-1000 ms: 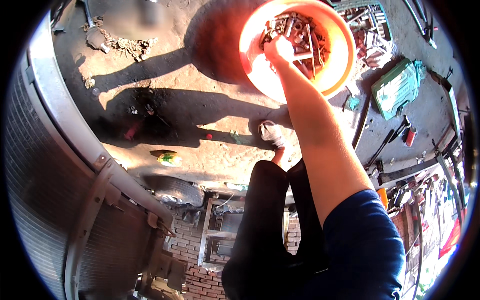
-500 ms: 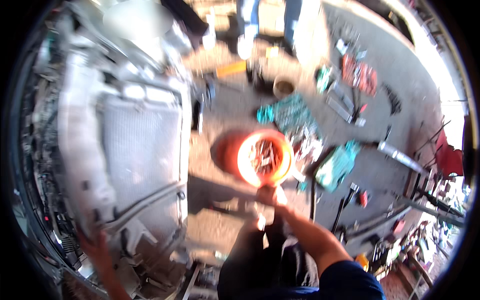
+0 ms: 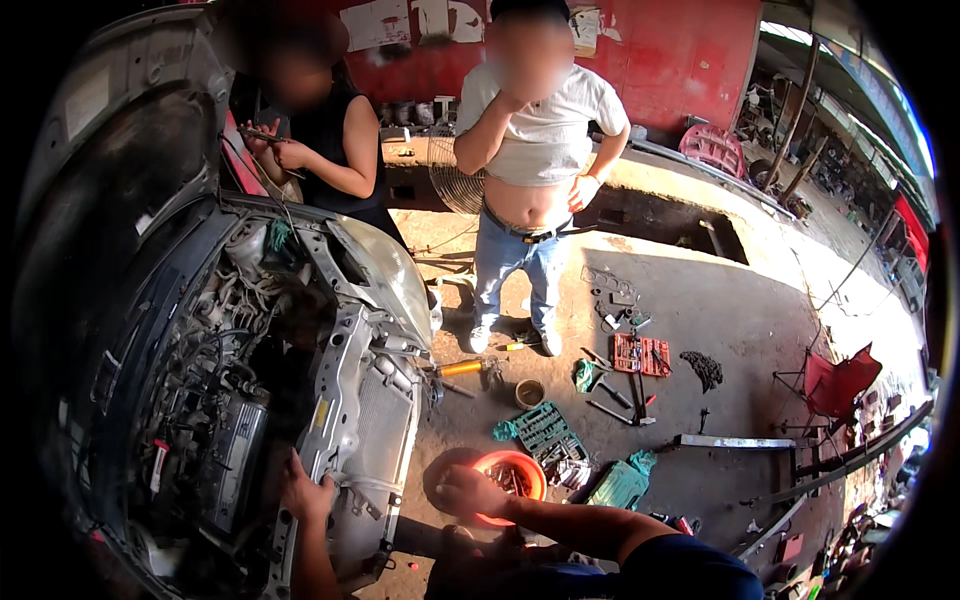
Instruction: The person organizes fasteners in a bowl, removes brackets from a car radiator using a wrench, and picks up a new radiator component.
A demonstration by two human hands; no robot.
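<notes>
Holds the right hand (image 3: 472, 491) over the left side of the round orange bucket (image 3: 540, 483), with fingers bent in; cannot tell about any thing in the grasp, nor about touching the rim. Has the left hand (image 3: 306, 492) at the silver front bar (image 3: 345, 360) of the car (image 3: 388, 265), with the thumb spread away from the fingers; cannot tell about a tight grip on the bar. Finds the bucket on the ground, just right of the car's front; spots metal bits (image 3: 517, 480) inside. Has an open green tool box (image 3: 546, 433) just past the bucket; has a green case (image 3: 617, 486) near it on the right; has a red tool tray (image 3: 641, 355) farther off. Sees a person in a pale shirt (image 3: 543, 145), standing past the tools, hand on hip; sees a person in a dark top (image 3: 350, 162) behind the car's front, holding a thin thing.
</notes>
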